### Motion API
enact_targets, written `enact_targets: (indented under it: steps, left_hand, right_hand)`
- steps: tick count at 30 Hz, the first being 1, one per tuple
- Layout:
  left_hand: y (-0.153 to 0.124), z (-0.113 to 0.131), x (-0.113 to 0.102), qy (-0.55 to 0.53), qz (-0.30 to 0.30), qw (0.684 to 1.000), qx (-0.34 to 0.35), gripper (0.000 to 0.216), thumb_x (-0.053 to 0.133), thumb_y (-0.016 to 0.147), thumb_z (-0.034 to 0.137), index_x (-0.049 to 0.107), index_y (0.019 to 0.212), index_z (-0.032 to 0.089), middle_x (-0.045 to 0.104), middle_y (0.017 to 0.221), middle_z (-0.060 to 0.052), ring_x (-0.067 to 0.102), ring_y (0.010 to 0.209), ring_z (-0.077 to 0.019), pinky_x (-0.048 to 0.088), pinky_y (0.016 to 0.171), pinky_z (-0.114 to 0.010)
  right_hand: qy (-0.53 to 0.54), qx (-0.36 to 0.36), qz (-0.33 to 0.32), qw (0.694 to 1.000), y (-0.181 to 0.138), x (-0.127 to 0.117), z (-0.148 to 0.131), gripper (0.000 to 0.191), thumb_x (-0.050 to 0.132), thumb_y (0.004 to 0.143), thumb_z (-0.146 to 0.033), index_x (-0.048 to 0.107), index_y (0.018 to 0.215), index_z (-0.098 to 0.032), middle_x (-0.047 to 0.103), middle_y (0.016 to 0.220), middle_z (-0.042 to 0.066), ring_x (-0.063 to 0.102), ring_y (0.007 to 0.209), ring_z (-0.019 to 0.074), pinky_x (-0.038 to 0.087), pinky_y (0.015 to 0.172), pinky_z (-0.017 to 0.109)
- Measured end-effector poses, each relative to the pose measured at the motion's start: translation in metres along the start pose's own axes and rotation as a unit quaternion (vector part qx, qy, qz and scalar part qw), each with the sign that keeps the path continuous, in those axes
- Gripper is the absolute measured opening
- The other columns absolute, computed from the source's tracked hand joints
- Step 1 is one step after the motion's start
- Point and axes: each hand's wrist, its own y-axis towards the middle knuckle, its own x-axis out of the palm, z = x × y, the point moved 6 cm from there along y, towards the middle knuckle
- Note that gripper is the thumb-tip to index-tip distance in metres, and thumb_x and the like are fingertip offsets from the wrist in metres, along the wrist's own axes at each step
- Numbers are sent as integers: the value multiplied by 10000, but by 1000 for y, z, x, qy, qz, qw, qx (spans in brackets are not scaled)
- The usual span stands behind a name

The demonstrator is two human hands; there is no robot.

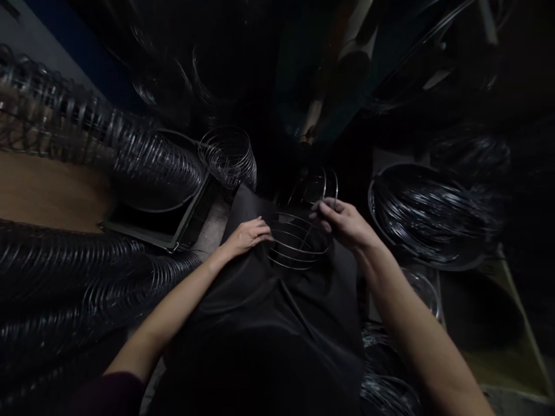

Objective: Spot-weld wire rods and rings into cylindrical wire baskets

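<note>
Over the feed I log dim light, with deep shadow at upper centre. Upper left: a blue band (82, 52) borders a grey surface (34, 34); below, a brown panel (47, 188). I note grey floor (212, 224) left of centre.

Two hands and some wire rings over a black apron (260, 346).
The left hand (250, 236) touches the left side of the rings (299, 250). The right hand (340, 218) is up by the other side with its fingers bent; it is too dark to see what they pinch. More hoops (324, 185) are just past it. A big tub (370, 199) of shiny wires (411, 214) is on the right. Long coils (160, 162) lie on the left, near a box (182, 228).
</note>
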Motion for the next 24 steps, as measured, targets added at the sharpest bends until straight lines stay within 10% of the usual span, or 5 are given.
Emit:
enact_targets:
  steps: [9, 13, 24]
  left_hand:
    - [-19, 45, 22, 180, 33, 982, 46, 620, 610, 808, 440, 428, 1346, 190, 408, 1392, -153, 284, 1342, -312, 120, 1119, -591]
    - [-18, 39, 45, 238, 60, 968, 52, 473, 596, 797, 332, 501, 1235, 179, 473, 1276, -150, 340, 1270, -325, 160, 1090, -616]
    - [37, 42, 9, 246, 25, 967, 55, 566, 595, 763, 345, 464, 1270, 130, 532, 1037, -118, 477, 946, -264, 385, 870, -416]
  right_hand:
    - [31, -2, 3, 1000, -3, 1, 15, 368, 719, 691, -486, 642, 848, -162, 661, 709, 15, 496, 480, 59, 386, 452, 187]
    - [-18, 50, -102, 993, -16, 23, 36, 329, 765, 640, -418, 678, 809, -149, 666, 730, 16, 591, 619, 108, 475, 583, 230]
    - [42, 10, 49, 998, 24, -6, -8, 460, 813, 539, -454, 598, 814, -156, 646, 627, 11, 434, 427, 52, 327, 403, 181]
